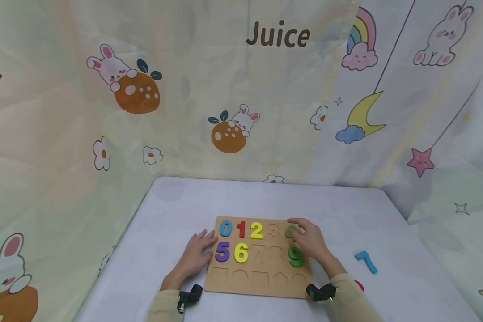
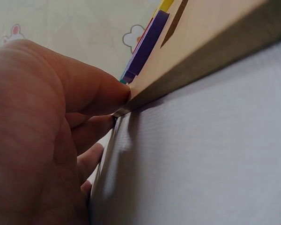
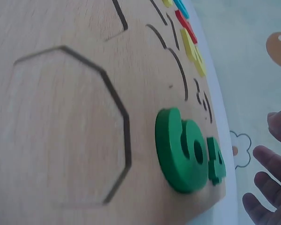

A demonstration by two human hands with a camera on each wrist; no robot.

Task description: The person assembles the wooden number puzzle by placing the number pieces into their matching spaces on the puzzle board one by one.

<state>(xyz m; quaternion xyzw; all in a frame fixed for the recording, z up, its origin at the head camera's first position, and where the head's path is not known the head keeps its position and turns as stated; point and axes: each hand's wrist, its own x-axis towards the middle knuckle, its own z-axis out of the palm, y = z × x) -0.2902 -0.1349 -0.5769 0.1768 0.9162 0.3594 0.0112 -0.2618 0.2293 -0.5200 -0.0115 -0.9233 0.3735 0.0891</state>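
A wooden number puzzle board lies flat on the table. My left hand is at its left edge, fingers spread, thumb and fingertips touching the side beside the purple 5. Above the upper right corner, my right hand hovers over the green 4. In the right wrist view its fingers stand apart from the 4 and hold nothing. A green 9 sits just below. Blue 0, red 1, yellow 2 and yellow 6 also sit on the board.
On the white table, right of the board, lies a blue 7. A red piece is partly hidden by my right sleeve. Outlined recesses for 3, 7, 8 and several shapes show in the board. Printed curtains hang around the table.
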